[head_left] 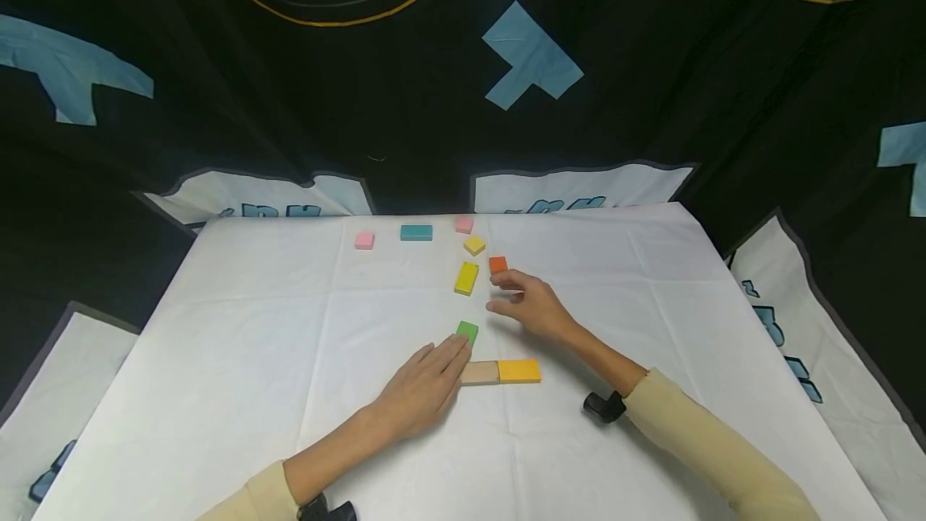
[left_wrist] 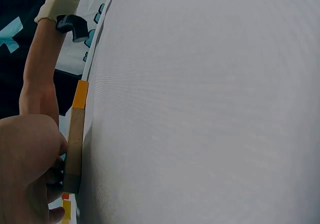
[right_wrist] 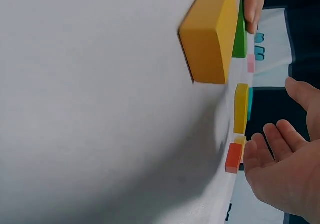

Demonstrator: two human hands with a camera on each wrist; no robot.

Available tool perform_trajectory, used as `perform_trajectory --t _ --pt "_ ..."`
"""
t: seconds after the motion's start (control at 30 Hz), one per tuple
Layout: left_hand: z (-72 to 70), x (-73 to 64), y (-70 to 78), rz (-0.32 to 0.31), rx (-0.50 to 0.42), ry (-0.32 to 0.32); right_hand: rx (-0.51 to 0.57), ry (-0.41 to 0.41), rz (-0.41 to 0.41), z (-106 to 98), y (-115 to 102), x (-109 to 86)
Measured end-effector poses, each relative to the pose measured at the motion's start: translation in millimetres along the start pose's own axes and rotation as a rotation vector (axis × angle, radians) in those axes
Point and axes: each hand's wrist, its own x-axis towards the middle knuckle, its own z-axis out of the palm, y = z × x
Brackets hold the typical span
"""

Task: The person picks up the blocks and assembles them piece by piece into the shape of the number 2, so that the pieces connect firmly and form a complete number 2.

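Note:
My left hand point(head_left: 425, 388) lies with fairly straight fingers, its fingertips at a green block point(head_left: 467, 331) and its side over the left part of a plain wooden block point(head_left: 481, 373). An orange-yellow block point(head_left: 519, 371) adjoins the wooden one end to end; both show in a row in the left wrist view. Above the cloth, my right hand point(head_left: 534, 304) has thumb and fingers spread apart and holds nothing. Its fingertips are close to a red-orange block point(head_left: 497, 264). The right wrist view shows this red-orange block point(right_wrist: 233, 158) just beyond the relaxed fingers.
A yellow block point(head_left: 466, 278) and a smaller yellow block point(head_left: 474, 245) lie left of the right hand. Farther back are a teal block point(head_left: 415, 233) and two pink blocks, one on the left point(head_left: 365, 241) and one nearer the middle point(head_left: 464, 224). White cloth point(head_left: 217, 360) covers the table.

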Motion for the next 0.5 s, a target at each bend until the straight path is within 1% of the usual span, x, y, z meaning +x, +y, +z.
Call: perform_trajectory --t 0.3,0.5 --pt "0.6 0.6 0.0 0.002 -0.002 0.004 -0.005 0.003 0.003 8 1 24.9" --pt "0.8 0.5 0.3 -0.004 -0.004 -0.005 -0.078 0.002 0.021 14 0 35.5"
